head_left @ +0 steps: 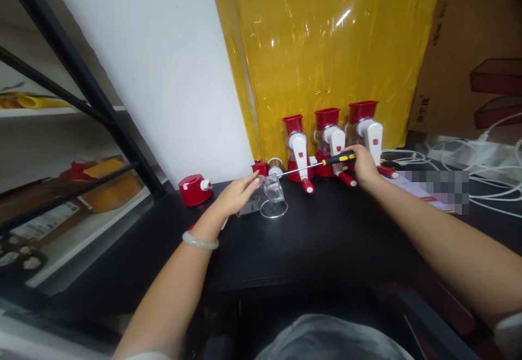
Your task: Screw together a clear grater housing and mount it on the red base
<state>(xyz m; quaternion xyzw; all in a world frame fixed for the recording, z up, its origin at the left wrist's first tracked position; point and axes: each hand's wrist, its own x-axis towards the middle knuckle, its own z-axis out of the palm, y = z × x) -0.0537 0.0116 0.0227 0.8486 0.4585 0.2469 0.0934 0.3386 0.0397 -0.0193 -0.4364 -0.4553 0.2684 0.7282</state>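
Observation:
My right hand (364, 167) is closed round the black and yellow handle of a screwdriver (339, 158). Its long metal shaft points left, and the tip meets a clear plastic housing (273, 196) lying on the black table (310, 246). My left hand (238, 192) rests against the left side of that housing, gripping it, fingers pointing toward the screwdriver tip. Just behind the housing are a small red part (259, 168) and a metal grater drum (275, 165). Whether the tip sits on a screw is too small to tell.
Three red and white crank graters (299, 153) stand along the back. A red base (196, 190) sits at the left. White cables (457, 159) and a printed sheet (420, 188) lie at the right. A black-framed shelf (101, 115) borders the left.

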